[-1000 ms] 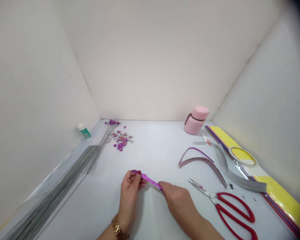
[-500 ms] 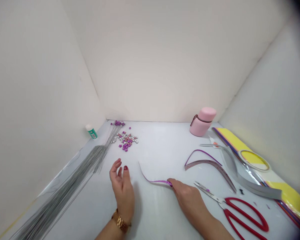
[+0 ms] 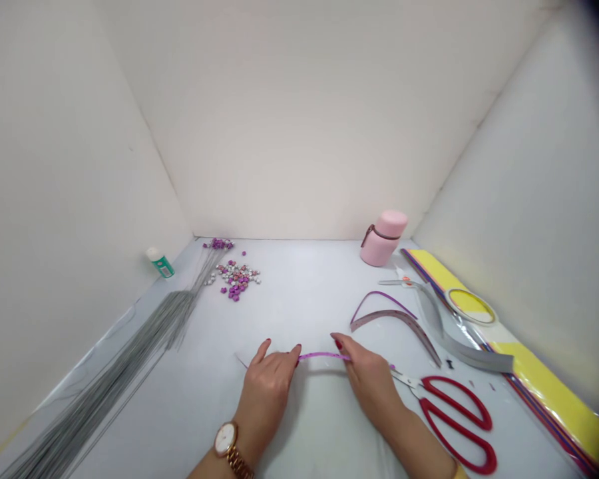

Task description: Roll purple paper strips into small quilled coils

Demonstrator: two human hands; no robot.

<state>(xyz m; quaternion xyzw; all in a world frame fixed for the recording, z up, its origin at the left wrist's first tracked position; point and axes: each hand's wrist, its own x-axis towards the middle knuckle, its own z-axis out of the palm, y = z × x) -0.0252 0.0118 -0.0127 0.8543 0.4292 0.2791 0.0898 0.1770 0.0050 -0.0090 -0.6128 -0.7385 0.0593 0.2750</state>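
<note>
A thin purple paper strip (image 3: pixel 324 354) is stretched between my two hands, low over the white table. My left hand (image 3: pixel 269 382) pinches it near the middle, and a pale tail of the strip sticks out to the left past the fingers. On the other side, my right hand (image 3: pixel 372 376) grips the strip between thumb and fingers. Red-handled scissors (image 3: pixel 454 412) lie just right of that hand, their blades partly hidden behind it. Further up, small folded paper stars (image 3: pixel 237 279) in purple, silver and pink form a loose pile.
Grey wires (image 3: pixel 124 352) run along the left, with purple stars at their far ends, near a glue stick (image 3: pixel 160 263). Curled strips (image 3: pixel 399 316) and grey ribbon (image 3: pixel 479 359) lie right. Behind are a pink flask (image 3: pixel 382 243), a tape roll (image 3: pixel 492 313) and yellow paper sheets (image 3: pixel 549 379).
My left hand, open and apart from the strip before, has turned over and closed on it. My right hand keeps its hold, and the strip is now drawn out between both. The view has shifted.
</note>
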